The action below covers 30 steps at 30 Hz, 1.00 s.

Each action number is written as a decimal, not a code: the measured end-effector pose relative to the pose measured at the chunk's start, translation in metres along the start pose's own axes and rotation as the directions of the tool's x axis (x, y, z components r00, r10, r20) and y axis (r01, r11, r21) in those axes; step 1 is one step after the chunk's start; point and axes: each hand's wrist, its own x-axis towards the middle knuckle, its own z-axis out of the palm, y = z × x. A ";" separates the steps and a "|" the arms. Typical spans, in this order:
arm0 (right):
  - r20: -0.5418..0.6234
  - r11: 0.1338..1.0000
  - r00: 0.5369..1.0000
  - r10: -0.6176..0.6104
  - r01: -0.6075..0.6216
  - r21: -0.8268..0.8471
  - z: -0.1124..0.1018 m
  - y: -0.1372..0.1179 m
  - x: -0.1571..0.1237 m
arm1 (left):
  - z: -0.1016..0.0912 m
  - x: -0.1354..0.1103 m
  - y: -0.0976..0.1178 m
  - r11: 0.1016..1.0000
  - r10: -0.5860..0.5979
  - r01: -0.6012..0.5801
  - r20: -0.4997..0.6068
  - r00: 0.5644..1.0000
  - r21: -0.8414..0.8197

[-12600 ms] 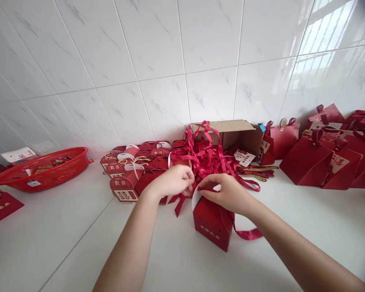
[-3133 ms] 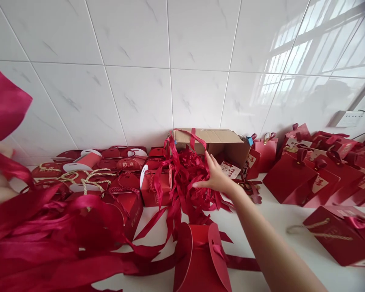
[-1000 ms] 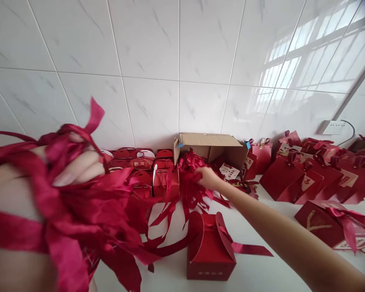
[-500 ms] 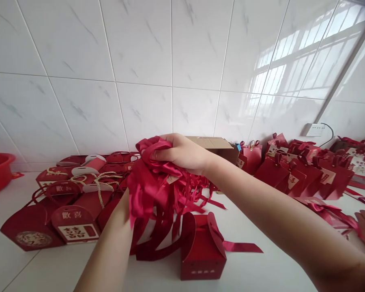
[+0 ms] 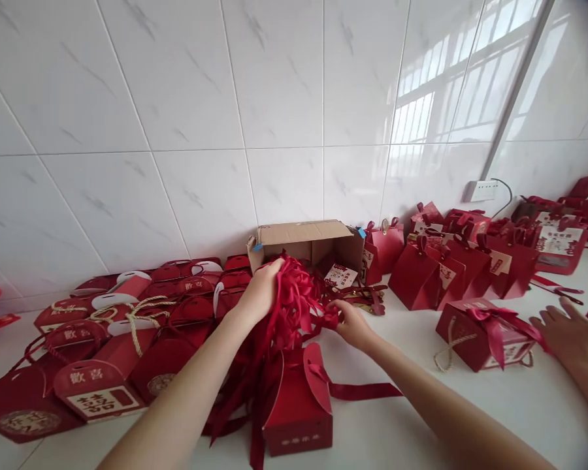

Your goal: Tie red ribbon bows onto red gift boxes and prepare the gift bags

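A bundle of red satin ribbons (image 5: 294, 303) hangs in front of the cardboard box, its long tails trailing down onto the table. My left hand (image 5: 262, 290) is closed around the bundle's left side, with some fingers hidden behind it. At the bundle's lower right, my right hand (image 5: 351, 324) pinches a fold of red ribbon. Just below stands a small red gift box (image 5: 298, 408), its curved flaps raised, and a dark red ribbon (image 5: 365, 391) sticks out to its right.
Several red gift boxes (image 5: 95, 385) crowd the left side, some with rope handles. An open cardboard box (image 5: 306, 233) is against the tiled wall. Several red gift bags (image 5: 416, 274) line the right. Another person's hand (image 5: 571, 333) is beside a ribboned box (image 5: 470, 336).
The ribbon bundle has come down, and my hands have moved apart to its two sides. My right hand now pinches a ribbon lower right. The view has shifted, showing more of the cardboard box.
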 end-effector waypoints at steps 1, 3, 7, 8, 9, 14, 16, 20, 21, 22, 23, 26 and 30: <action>-0.014 1.000 1.000 0.002 -0.001 0.011 0.005 0.011 -0.005 | 0.005 0.008 -0.002 0.989 0.011 -0.022 0.069 0.998 0.148; -0.026 0.999 1.000 0.001 0.000 0.050 0.010 0.023 -0.012 | 0.017 0.023 -0.007 0.901 -0.019 -0.080 0.223 0.975 0.427; 0.040 0.982 0.999 -0.012 0.004 0.188 0.009 0.032 -0.014 | 0.042 0.039 -0.032 0.616 -0.240 -0.241 0.471 0.849 0.750; 0.050 0.974 0.999 -0.009 -0.003 0.228 0.008 0.033 -0.012 | 0.047 0.040 -0.041 0.539 -0.300 -0.282 0.493 0.816 0.794; 0.055 0.963 0.998 -0.002 -0.013 0.269 0.007 0.035 -0.010 | 0.052 0.041 -0.050 0.462 -0.353 -0.315 0.498 0.792 0.829; 0.096 0.861 0.994 0.055 -0.096 0.499 0.001 0.045 -0.001 | 0.057 0.049 -0.079 0.229 -0.513 -0.423 0.477 0.713 0.877; 0.102 0.795 0.990 0.100 -0.141 0.590 -0.002 0.046 0.001 | 0.052 0.055 -0.079 0.226 -0.516 -0.481 0.523 0.678 0.847; 0.085 0.670 0.972 0.219 -0.214 0.711 -0.004 0.048 0.003 | 0.045 0.075 -0.062 0.188 -0.413 -0.577 0.597 0.688 0.795; 0.085 0.646 0.967 0.241 -0.226 0.729 -0.004 0.048 0.003 | 0.045 0.083 -0.055 0.146 -0.358 -0.581 0.590 0.723 0.801; 0.086 0.627 0.963 0.257 -0.233 0.744 -0.004 0.048 0.003 | 0.044 0.092 -0.049 0.092 -0.293 -0.574 0.573 0.765 0.813; 0.087 0.611 0.960 0.265 -0.237 0.755 -0.003 0.048 0.003 | 0.044 0.100 -0.043 0.035 -0.224 -0.561 0.553 0.802 0.827; 0.109 0.595 0.964 0.242 -0.236 0.768 -0.004 0.048 0.002 | 0.045 0.124 -0.032 -0.101 -0.076 -0.545 0.540 0.838 0.832; 0.174 0.630 0.974 0.148 -0.228 0.742 -0.006 0.045 0.001 | 0.046 0.141 -0.040 -0.147 -0.082 -0.625 0.621 0.780 0.766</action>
